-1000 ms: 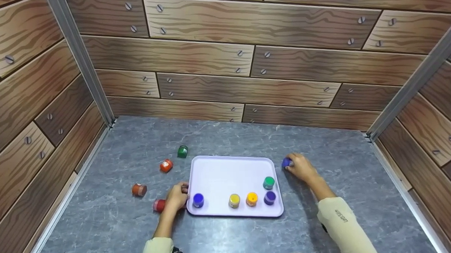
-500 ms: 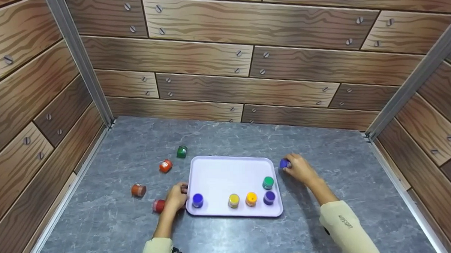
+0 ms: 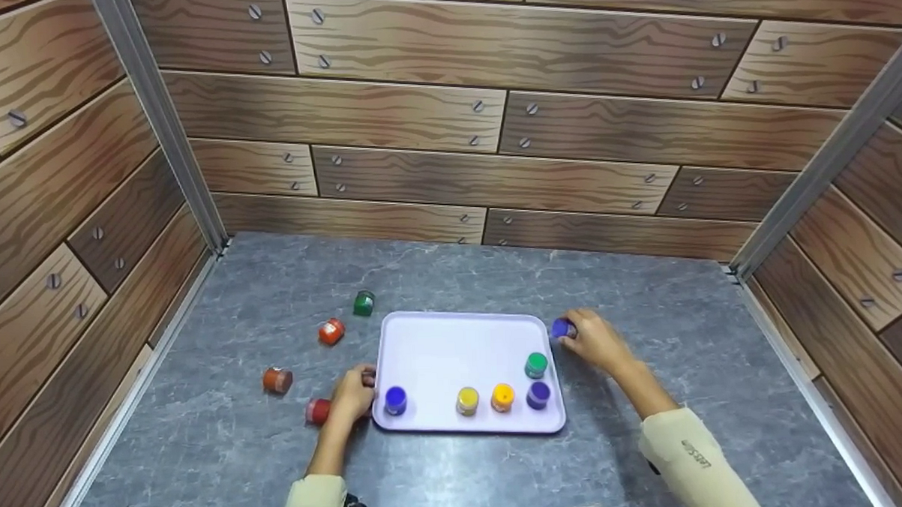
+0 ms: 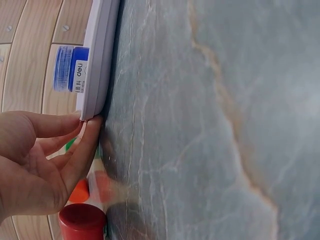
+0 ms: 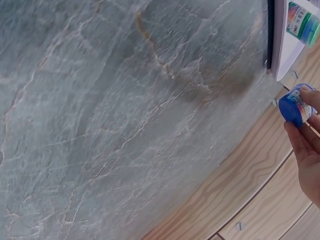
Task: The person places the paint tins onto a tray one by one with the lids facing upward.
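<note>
My right hand (image 3: 599, 341) pinches a blue paint jar (image 3: 563, 329) just off the tray's upper right corner; in the right wrist view the jar (image 5: 296, 106) is tilted, held between thumb and fingers. At the left side of the pale lilac tray (image 3: 454, 351), my left hand (image 3: 353, 394) pinches the rim, thumb above and fingers below in the left wrist view. On the tray stand a blue jar (image 3: 396, 400), a yellow jar (image 3: 467, 401), an orange-yellow jar (image 3: 502, 397), a purple jar (image 3: 538, 394) and a green jar (image 3: 536, 365).
Left of the tray lie a dark green jar (image 3: 363, 303), an orange-red jar (image 3: 331, 331) and a brown-orange jar (image 3: 278, 380). A red jar (image 3: 318, 412) sits beside my left hand, partly hidden by it. Wood-patterned walls (image 3: 448, 163) enclose the grey marbled tabletop (image 3: 459, 478).
My right hand has shifted slightly left with the blue paint jar, closer to the tray's right side. The left hand and the tray stay in place.
</note>
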Motion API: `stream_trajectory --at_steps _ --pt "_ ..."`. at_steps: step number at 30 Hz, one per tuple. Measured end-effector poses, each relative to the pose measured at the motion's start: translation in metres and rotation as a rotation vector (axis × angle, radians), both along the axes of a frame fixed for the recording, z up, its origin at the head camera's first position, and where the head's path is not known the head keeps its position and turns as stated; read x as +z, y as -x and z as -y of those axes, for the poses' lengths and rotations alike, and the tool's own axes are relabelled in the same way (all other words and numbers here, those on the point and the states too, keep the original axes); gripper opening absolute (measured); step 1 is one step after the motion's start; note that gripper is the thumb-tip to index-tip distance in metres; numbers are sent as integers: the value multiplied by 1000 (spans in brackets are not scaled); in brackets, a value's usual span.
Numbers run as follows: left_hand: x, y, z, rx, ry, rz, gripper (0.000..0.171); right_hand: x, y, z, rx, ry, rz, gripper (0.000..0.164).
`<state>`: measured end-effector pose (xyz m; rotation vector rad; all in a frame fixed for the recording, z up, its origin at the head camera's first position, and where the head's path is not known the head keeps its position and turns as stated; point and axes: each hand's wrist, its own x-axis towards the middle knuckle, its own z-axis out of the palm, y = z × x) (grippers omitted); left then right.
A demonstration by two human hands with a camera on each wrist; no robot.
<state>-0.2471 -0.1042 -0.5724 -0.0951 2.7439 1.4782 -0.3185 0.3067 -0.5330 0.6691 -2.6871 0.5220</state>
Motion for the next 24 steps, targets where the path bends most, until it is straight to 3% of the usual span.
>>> stream_trajectory --at_steps 11,17,24 --pt "0 0 0 -1 19 -21 37 3 -9 19 69 76 -5 31" --pt "0 0 0 -5 28 -25 37 4 -14 32 37 51 50 34" --pt "0 0 0 -6 24 -28 38 -3 -17 46 96 109 -2 35"
